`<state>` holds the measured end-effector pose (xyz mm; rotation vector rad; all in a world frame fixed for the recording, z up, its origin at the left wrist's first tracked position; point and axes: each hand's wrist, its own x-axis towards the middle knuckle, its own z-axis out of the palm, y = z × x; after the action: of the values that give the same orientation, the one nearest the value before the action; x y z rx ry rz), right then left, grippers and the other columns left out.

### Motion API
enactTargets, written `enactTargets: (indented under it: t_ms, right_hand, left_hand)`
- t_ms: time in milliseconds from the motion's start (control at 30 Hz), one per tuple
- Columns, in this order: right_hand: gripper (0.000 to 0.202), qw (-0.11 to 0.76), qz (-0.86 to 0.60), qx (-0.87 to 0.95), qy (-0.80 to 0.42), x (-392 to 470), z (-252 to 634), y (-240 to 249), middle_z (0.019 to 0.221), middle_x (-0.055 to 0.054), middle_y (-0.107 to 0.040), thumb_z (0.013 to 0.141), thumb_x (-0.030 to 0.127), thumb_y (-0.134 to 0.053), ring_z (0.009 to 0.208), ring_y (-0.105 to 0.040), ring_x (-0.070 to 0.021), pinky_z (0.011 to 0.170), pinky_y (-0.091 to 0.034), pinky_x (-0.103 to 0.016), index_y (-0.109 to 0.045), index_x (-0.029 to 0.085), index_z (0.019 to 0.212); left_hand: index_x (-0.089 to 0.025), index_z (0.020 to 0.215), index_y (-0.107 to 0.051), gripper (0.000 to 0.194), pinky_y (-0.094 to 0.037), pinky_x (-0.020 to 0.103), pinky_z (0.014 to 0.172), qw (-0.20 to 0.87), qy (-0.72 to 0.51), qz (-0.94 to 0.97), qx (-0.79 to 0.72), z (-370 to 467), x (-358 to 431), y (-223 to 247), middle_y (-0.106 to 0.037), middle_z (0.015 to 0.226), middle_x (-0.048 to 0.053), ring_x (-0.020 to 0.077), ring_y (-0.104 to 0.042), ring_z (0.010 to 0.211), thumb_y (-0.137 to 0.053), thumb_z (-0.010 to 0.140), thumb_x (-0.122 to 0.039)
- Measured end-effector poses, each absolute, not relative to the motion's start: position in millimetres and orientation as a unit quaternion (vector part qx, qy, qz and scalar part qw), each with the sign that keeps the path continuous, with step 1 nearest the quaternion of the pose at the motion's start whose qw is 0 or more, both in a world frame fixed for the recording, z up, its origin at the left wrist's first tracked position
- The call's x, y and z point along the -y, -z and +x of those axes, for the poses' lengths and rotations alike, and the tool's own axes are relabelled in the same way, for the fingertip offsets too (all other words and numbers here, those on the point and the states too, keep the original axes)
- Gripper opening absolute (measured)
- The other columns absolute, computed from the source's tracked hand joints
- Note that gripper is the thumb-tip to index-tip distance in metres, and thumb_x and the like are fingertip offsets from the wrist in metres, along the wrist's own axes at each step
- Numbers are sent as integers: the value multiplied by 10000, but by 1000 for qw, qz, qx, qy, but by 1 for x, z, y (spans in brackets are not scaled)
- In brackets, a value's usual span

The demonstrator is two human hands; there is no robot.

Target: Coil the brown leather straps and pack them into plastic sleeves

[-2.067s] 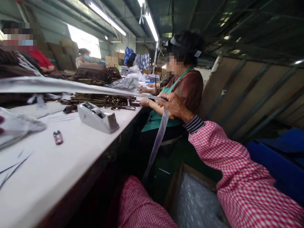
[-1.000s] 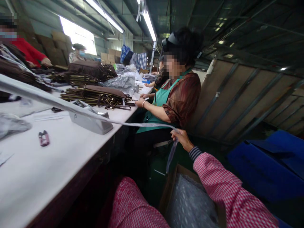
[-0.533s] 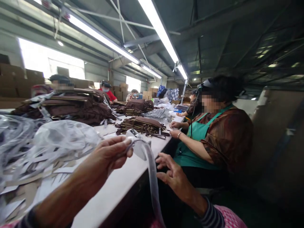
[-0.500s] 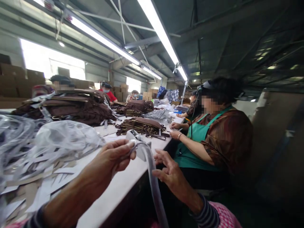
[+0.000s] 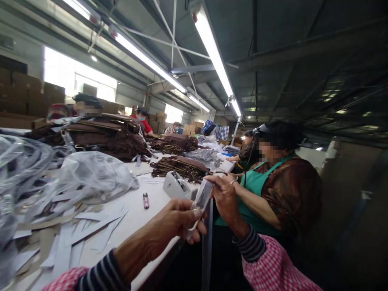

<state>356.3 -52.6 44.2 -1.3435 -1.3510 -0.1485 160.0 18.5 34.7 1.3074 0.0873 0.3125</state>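
Note:
My left hand (image 5: 184, 220) pinches the end of a long, plastic-wrapped strap (image 5: 207, 250), where a pale, shiny ring-like metal piece shows near the fingertips. Beside it and slightly higher, my right hand (image 5: 226, 200) is closed on a loop of the same strap between thumb and fingers. From between the hands the strap hangs down past the table edge. Just behind the hands stands a white tape dispenser (image 5: 174, 186) on the table. A small pair of pink-handled thread snips (image 5: 146, 201) lies left of the dispenser.
White and brown paper strips (image 5: 65, 238) and heaped clear plastic (image 5: 93, 171) cover the table's left side. Piles of brown bags (image 5: 106, 137) with gold-coloured zips stand farther back. On the right sits a co-worker in a green apron (image 5: 254, 182); other people sit along the table.
My right hand, apart from the strap before, now grips it. Both hands have moved right in view, the left also lower. The thread snips and more of the dispenser have come into sight.

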Motion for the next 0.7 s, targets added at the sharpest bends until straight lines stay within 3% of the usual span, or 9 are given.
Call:
enactTargets:
  t_ms: [100,233,333,433,600,700]
  right_hand:
    - [216,575,-569,588,-16,51,344,-30,711,-4,-634,911,317,-581,618,-540,-141,590,-436,-248,-745,181,945]
    - [433,611,-514,546,-253,54,300,17,640,-19,-644,893,571,-650,580,-568,-149,623,-478,-283,-721,145,870]
    - [492,628,-491,473,-376,62,268,50,602,-45,-660,867,604,-691,559,-602,-149,623,-463,-271,-694,112,891]
    - [550,628,-451,432,-465,74,252,64,563,-38,-644,808,648,-728,485,-579,-134,532,-412,-229,-646,118,931]
    - [662,543,-482,457,-514,108,274,52,552,-17,-609,778,761,-658,403,-487,-89,423,-326,-184,-648,117,929]
    - [525,466,-581,469,-475,138,311,33,514,31,-544,823,636,-687,374,-355,-49,383,-215,-177,-662,116,898]
  left_hand:
    - [-86,946,-751,336,-492,202,595,762,-185,620,-16,155,-15,-43,-761,824,125,138,-683,639,-733,880,-415]
    - [-83,947,-761,329,-523,227,653,755,-267,599,-15,152,-16,-45,-760,823,124,163,-698,691,-735,881,-404]
    - [-105,998,-748,326,-563,280,754,742,-324,584,-62,159,-18,-35,-773,909,125,214,-731,808,-756,855,-398]
    - [-118,981,-736,293,-563,331,839,655,-381,645,-96,165,-20,-16,-772,974,140,269,-734,920,-722,873,-390]
    - [-186,993,-723,173,-504,318,886,432,-376,819,-29,157,-19,20,-741,1028,113,267,-666,989,-607,917,-290]
    - [-209,930,-675,135,-457,251,766,361,-284,888,12,161,-12,35,-704,929,42,189,-601,824,-558,880,-164]
